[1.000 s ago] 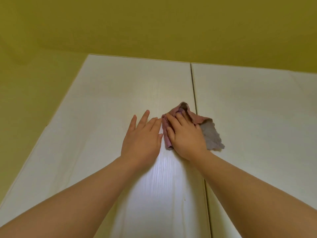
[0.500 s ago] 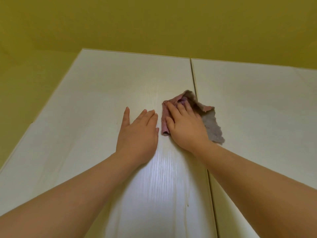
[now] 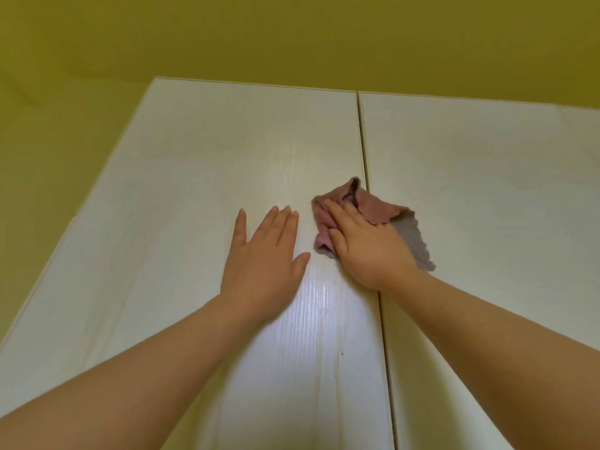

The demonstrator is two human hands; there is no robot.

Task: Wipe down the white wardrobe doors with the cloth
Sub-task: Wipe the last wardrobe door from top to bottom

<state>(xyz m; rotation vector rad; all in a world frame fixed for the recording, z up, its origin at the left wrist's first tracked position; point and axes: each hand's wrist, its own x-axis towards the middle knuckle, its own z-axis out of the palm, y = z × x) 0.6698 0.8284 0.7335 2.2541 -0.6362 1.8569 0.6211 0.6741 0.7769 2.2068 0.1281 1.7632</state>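
Observation:
Two white wardrobe doors fill the view: the left door [image 3: 201, 177] and the right door [image 3: 487, 190], split by a narrow dark gap [image 3: 365, 157]. A crumpled pink and grey cloth [image 3: 373, 207] lies across the gap. My right hand [image 3: 370, 246] presses flat on the cloth with straight fingers, covering its lower left part. My left hand [image 3: 264, 258] rests flat on the left door just left of the cloth, fingers spread and straight, holding nothing.
A yellow wall [image 3: 292, 37] rises above the doors' top edge and runs down the left side [image 3: 48, 151]. A bright glare [image 3: 311, 306] lies on the left door below the hands.
The view tilted down a little, so the doors' top edge sits lower in frame. Both hands and the cloth stay at about the same spot on the doors; the left fingers spread slightly.

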